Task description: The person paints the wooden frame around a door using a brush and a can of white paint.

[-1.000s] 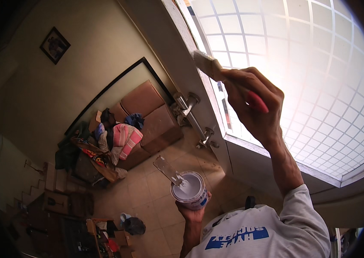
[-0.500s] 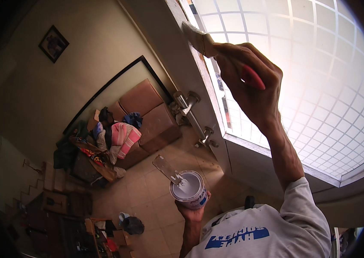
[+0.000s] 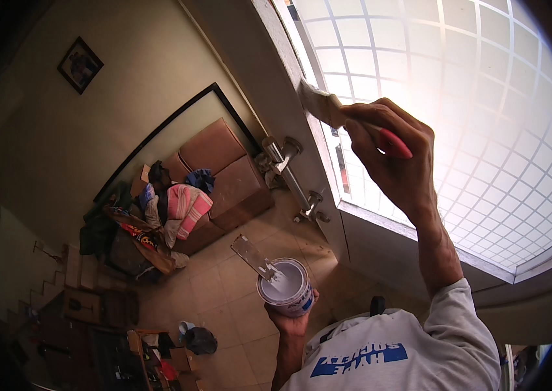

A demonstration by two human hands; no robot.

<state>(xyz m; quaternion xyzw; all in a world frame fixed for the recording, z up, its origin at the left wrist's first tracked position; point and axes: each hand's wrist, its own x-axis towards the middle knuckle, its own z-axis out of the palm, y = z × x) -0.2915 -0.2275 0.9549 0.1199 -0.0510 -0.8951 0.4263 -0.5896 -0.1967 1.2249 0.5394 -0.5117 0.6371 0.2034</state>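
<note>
My right hand (image 3: 390,153) is closed around a paintbrush (image 3: 328,107) with a red-tipped handle. Its bristles touch the inner edge of the door frame (image 3: 298,120), beside a glass pane (image 3: 445,124) with a grid pattern. Lower down, my left hand (image 3: 291,320) grips a paint can (image 3: 298,303) from below and the side. Pale grey paint (image 3: 289,283) fills part of the can, and a flat wooden stick (image 3: 250,253) smeared with paint leans out over its rim.
A metal door handle (image 3: 294,179) juts from the door below the brush. Behind it, a brown sofa (image 3: 220,163) holds a pink striped cloth (image 3: 188,207) and heaped clothes. A framed picture (image 3: 80,65) hangs on the wall. A dark bucket-like object (image 3: 199,340) stands on the tiled floor (image 3: 223,313).
My right hand has drawn the paintbrush down along the door's inner edge, toward me and slightly right. The left hand and paint can have stayed almost still.
</note>
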